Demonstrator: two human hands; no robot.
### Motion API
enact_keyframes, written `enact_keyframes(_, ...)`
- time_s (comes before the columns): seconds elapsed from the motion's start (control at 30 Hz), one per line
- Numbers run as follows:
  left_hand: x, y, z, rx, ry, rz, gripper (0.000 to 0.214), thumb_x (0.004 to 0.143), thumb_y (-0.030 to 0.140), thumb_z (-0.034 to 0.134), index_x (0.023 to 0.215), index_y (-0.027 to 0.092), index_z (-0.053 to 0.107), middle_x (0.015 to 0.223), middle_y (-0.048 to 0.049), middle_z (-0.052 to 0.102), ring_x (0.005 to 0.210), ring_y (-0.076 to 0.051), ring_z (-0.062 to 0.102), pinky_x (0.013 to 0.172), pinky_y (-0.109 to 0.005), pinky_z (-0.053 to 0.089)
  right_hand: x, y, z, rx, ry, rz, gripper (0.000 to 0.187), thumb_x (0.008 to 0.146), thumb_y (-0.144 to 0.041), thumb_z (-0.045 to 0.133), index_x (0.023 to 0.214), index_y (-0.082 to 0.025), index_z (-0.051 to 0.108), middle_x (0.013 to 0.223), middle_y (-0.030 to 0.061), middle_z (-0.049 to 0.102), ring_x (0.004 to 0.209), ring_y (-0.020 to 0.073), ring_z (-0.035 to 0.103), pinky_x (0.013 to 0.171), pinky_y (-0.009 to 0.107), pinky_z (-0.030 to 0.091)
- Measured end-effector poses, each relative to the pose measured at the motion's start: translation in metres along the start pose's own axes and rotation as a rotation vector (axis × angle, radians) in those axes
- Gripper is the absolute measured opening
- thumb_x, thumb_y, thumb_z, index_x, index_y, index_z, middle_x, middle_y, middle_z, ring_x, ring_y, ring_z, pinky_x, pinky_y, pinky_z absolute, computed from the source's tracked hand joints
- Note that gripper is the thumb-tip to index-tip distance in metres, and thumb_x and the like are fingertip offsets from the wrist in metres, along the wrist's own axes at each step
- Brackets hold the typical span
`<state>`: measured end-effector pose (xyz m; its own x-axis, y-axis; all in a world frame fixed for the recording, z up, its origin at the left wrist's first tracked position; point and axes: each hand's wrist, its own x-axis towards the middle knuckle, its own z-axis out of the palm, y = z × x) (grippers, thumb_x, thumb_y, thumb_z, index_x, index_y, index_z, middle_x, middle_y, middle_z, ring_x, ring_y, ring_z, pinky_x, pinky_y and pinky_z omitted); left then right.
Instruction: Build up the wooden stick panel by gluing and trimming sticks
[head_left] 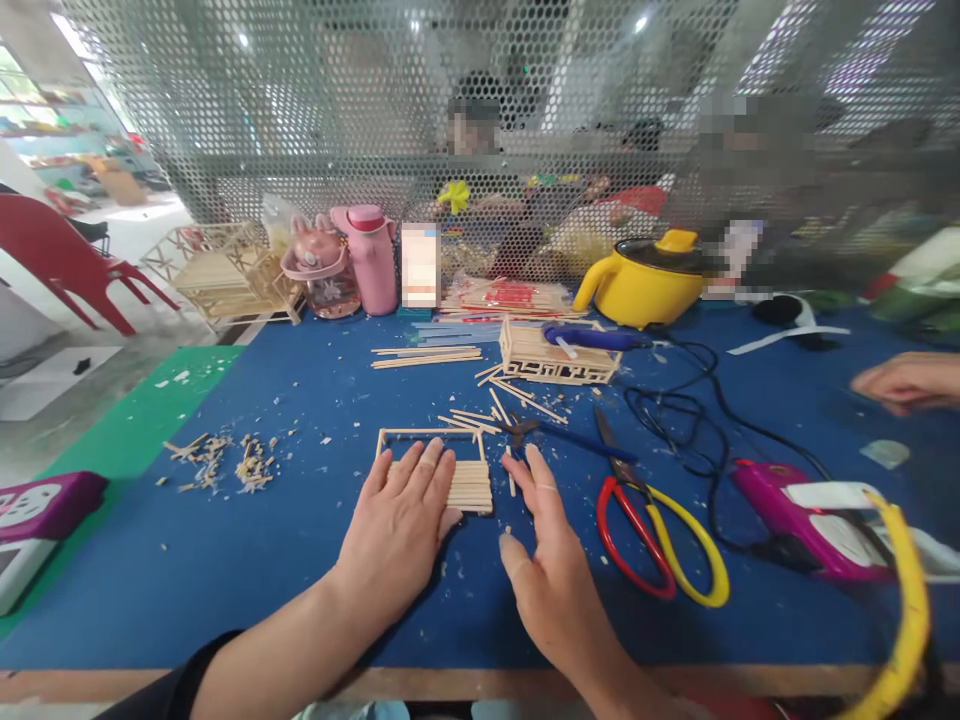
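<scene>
My left hand (401, 525) lies flat, fingers stretched, on a small panel of thin wooden sticks (472, 487) and hides part of it. A narrow frame of sticks rises along the panel's far side. To the right, my right hand (551, 560) hovers low with thumb and fingers apart, holding nothing I can see. Its fingertips are beside a short wooden stick (511, 478); whether they touch it I cannot tell. Blue-handled pliers (577, 438) lie beyond that hand. Large scissors (630, 500) with one red and one yellow handle lie to its right.
A blue glue gun (600, 338) rests on a small stick-built model (559, 365). Its black cord (675, 400) loops across the right side. A yellow pot (645, 285) and pink thermos (375, 265) stand at the back. Wood scraps (255, 462) lie left. Another person's hand (904, 382) is at right.
</scene>
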<state>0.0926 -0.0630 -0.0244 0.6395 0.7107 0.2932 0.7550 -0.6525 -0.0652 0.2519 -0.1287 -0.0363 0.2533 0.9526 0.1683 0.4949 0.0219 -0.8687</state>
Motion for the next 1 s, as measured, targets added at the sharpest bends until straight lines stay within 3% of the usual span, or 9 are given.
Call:
enact_keyframes(0.13,0.001,0.0,-0.003,-0.04,-0.013,-0.024,0.043,0.097,0.034,0.036,0.135,0.017,0.046,0.137,-0.0082,0.053,0.123,-0.028,0.049,0.104,-0.053,0.036,0.003,0.007,-0.004,-0.178,-0.01,-0.057,0.07,0.085,-0.016,0.038,0.148,-0.021,0.009,0.142,0.0112,0.046,0.132,0.0187,0.042,0.109,0.042,0.036)
enact_keyframes(0.3,0.001,-0.009,-0.012,-0.1,-0.037,-0.035,0.043,0.094,0.03,0.046,0.135,0.017,0.043,0.128,-0.0098,0.058,0.113,-0.027,0.054,0.104,-0.055,0.034,0.016,0.011,-0.027,-0.437,-0.164,-0.091,0.067,0.087,-0.018,0.037,0.149,-0.015,0.012,0.142,0.0132,0.046,0.132,0.0196,0.042,0.108,0.041,0.037)
enact_keyframes(0.47,-0.001,-0.012,-0.014,-0.129,-0.078,0.019,0.04,0.094,0.027,0.046,0.133,0.017,0.044,0.125,-0.0099,0.059,0.112,-0.027,0.055,0.106,-0.058,0.03,0.023,0.0,-0.039,-0.631,-0.264,-0.201,0.051,0.087,-0.016,0.042,0.137,-0.017,0.045,0.14,0.0118,0.05,0.13,0.0236,0.044,0.106,0.044,0.04)
enact_keyframes(0.57,-0.003,-0.013,-0.013,-0.126,-0.076,0.025,0.041,0.093,0.027,0.047,0.133,0.017,0.044,0.125,-0.01,0.059,0.112,-0.027,0.054,0.105,-0.057,0.032,0.023,-0.005,-0.032,-0.721,-0.225,-0.3,0.035,0.085,-0.018,0.052,0.118,-0.02,0.064,0.133,0.0126,0.056,0.126,0.031,0.048,0.1,0.051,0.043)
enact_keyframes(0.63,-0.004,-0.015,-0.012,-0.123,-0.067,0.028,0.042,0.093,0.028,0.049,0.133,0.017,0.043,0.124,-0.0098,0.059,0.111,-0.027,0.055,0.106,-0.057,0.031,0.024,-0.007,-0.026,-0.753,-0.198,-0.346,0.026,0.085,-0.02,0.056,0.107,-0.023,0.07,0.125,0.011,0.063,0.118,0.0302,0.054,0.095,0.049,0.047)
enact_keyframes(0.73,-0.004,-0.018,-0.011,-0.122,-0.064,0.036,0.043,0.092,0.028,0.05,0.133,0.017,0.043,0.122,-0.0094,0.06,0.111,-0.026,0.055,0.107,-0.058,0.029,0.03,-0.008,-0.023,-0.753,-0.191,-0.374,0.016,0.085,-0.02,0.059,0.09,-0.025,0.073,0.11,0.0071,0.069,0.106,0.0248,0.06,0.088,0.041,0.051)
enact_keyframes(0.83,-0.002,-0.02,-0.012,-0.13,-0.075,0.057,0.042,0.093,0.03,0.049,0.133,0.018,0.044,0.123,-0.009,0.06,0.11,-0.026,0.055,0.107,-0.058,0.028,0.04,-0.008,-0.029,-0.784,-0.158,-0.399,0.018,0.086,-0.016,0.055,0.079,-0.021,0.071,0.101,0.0085,0.07,0.102,0.026,0.06,0.085,0.042,0.05)
enact_keyframes(0.9,-0.001,-0.018,-0.014,-0.132,-0.081,0.063,0.041,0.094,0.031,0.047,0.132,0.018,0.045,0.123,-0.0091,0.06,0.111,-0.026,0.056,0.107,-0.059,0.028,0.046,-0.006,-0.034,-0.815,-0.113,-0.401,0.022,0.087,-0.013,0.05,0.08,-0.018,0.071,0.102,0.0125,0.069,0.104,0.0294,0.059,0.086,0.047,0.049)
enact_keyframes(1.0,0.0,-0.012,-0.015,-0.111,-0.054,0.045,0.046,0.094,0.038,0.044,0.134,0.015,0.044,0.13,-0.0117,0.057,0.119,-0.028,0.052,0.108,-0.059,0.027,0.048,-0.004,-0.037,-0.834,-0.054,-0.399,0.033,0.085,-0.006,0.041,0.106,-0.011,0.067,0.114,0.017,0.066,0.109,0.0301,0.058,0.09,0.049,0.048)
